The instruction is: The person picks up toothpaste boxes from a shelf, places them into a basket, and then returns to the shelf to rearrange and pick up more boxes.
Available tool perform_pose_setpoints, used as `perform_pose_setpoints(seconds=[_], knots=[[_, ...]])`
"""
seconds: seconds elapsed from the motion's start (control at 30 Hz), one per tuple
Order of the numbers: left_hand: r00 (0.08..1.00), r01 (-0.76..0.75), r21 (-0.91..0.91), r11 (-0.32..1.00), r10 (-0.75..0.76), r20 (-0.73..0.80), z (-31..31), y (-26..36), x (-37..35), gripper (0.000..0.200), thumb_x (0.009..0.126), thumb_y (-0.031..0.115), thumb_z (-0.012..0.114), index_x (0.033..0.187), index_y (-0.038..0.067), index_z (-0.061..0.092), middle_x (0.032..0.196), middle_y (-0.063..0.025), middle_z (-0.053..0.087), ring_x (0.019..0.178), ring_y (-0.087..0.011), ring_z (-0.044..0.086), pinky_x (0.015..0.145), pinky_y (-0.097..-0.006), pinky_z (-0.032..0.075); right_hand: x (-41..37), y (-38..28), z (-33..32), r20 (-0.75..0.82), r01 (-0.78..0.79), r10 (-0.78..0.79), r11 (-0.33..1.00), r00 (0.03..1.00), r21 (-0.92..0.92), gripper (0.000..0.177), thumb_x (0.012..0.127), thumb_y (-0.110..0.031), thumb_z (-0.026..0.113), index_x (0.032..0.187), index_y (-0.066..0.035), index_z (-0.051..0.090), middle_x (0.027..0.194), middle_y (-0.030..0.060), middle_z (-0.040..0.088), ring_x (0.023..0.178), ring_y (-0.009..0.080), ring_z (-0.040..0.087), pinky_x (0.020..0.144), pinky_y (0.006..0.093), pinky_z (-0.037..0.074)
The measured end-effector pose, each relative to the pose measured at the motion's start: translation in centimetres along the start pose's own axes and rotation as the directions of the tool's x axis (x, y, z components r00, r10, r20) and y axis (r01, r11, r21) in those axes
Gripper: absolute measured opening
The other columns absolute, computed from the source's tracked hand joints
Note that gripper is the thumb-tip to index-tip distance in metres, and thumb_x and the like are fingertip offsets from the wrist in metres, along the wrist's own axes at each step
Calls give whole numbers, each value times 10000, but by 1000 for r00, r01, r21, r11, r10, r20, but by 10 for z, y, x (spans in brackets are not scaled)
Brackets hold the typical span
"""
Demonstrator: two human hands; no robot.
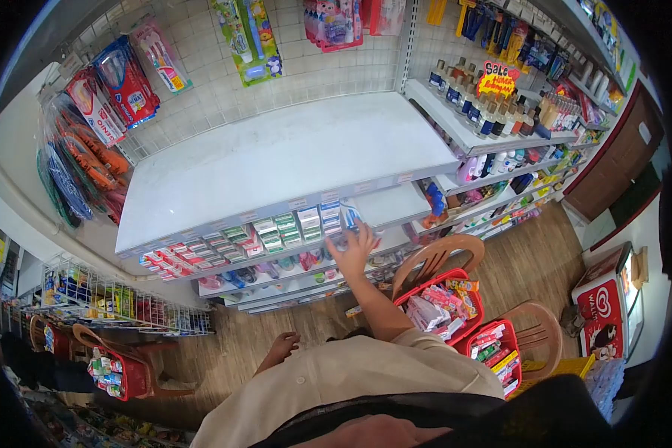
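My right hand (355, 250) reaches to the second shelf with its fingers spread. Its fingertips are right at a blue-and-white toothpaste box (349, 213) at the right end of a row. Left of it stand stacked white-and-blue boxes (330, 219), green-and-white boxes (285, 228) and red boxes (173, 258). Low beside my body hangs my left hand (283, 346), its fingers loosely apart and nothing seen in them. Above the row, a wide white shelf (276, 153) juts out.
Two red baskets (467, 340) of packaged goods rest on brown plastic chairs (543, 340) to my right. Perfume bottles (493, 119) line the right shelf. Toothbrush packs (127, 82) hang on the wall grid. Behind left, another red basket (133, 377) sits on a chair near a dark-clothed person's leg (48, 366).
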State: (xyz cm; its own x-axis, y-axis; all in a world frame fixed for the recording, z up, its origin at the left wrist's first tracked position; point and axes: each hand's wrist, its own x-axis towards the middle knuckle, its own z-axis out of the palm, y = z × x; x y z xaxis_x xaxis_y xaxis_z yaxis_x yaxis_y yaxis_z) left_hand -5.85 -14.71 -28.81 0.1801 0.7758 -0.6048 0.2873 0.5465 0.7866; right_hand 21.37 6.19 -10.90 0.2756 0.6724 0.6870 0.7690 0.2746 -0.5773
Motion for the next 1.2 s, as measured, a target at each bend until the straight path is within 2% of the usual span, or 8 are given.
perform_pose_setpoints(seconds=[0.03,0.1,0.5,0.63,0.8,0.87,1.0,1.2], knots=[[1000,1,0,1000,-1,0,1,4,-3,586,824,365,663,1269,31,479,1041,-84,620,832,-177,600,566,-279,408,-1,0,1,1,-13,13,1000,1000,2,427,669,-412,764,896,-67,654,1289,116,458,1239,365,361,989,627,197],[992,122,-200,972,-128,-19,1,12,-5,584,826,368,660,1267,31,480,1038,-80,620,826,-172,596,575,-279,410,-1,1,3,2,-26,26,1000,1000,3,420,671,-405,765,894,-67,653,1294,115,453,1241,365,358,991,626,196],[997,80,-232,969,-75,32,-7,-4,6,557,824,354,668,1255,49,489,1033,-66,624,802,-165,600,572,-278,410,-1,-4,4,14,-94,95,996,995,-6,373,678,-381,758,860,-72,657,1311,96,430,1260,355,328,1000,664,163],[996,86,-264,961,-80,34,-6,0,4,562,822,353,671,1257,48,489,1031,-65,623,806,-164,601,572,-277,410,0,-15,-1,17,-123,126,986,992,-109,411,665,-437,747,865,-89,657,1319,89,422,1254,370,313,1004,650,155],[999,43,-165,985,-47,-21,-6,9,-9,585,821,369,667,1266,37,483,1041,-69,618,833,-175,600,591,-287,419,-1,-27,2,-16,-187,188,954,982,-234,453,655,-481,736,916,-121,653,1280,77,436,1212,361,330,1000,617,175],[999,26,-114,993,-29,-16,-9,11,-12,593,823,373,665,1273,35,479,1051,-75,614,850,-178,595,603,-288,420,-1,-28,6,-110,-183,163,962,980,-204,476,657,-484,735,984,-150,641,1204,56,466,1145,331,376,927,565,254],[999,-52,80,995,51,20,-14,-7,-9,623,830,388,649,1303,28,462,1093,-92,605,910,-193,588,657,-303,426,0,-31,8,-51,-228,223,956,974,-182,503,650,-480,733,1028,-160,641,1129,53,490,1091,309,393,872,498,290],[1000,8,73,997,-8,-5,-12,-1,-20,641,841,403,627,1327,28,444,1134,-94,602,951,-207,595,712,-340,428,4,-31,9,-9,-187,190,956,982,-227,548,661,-483,727,1100,-168,631,1041,15,562,1019,276,447,842,491,297]])
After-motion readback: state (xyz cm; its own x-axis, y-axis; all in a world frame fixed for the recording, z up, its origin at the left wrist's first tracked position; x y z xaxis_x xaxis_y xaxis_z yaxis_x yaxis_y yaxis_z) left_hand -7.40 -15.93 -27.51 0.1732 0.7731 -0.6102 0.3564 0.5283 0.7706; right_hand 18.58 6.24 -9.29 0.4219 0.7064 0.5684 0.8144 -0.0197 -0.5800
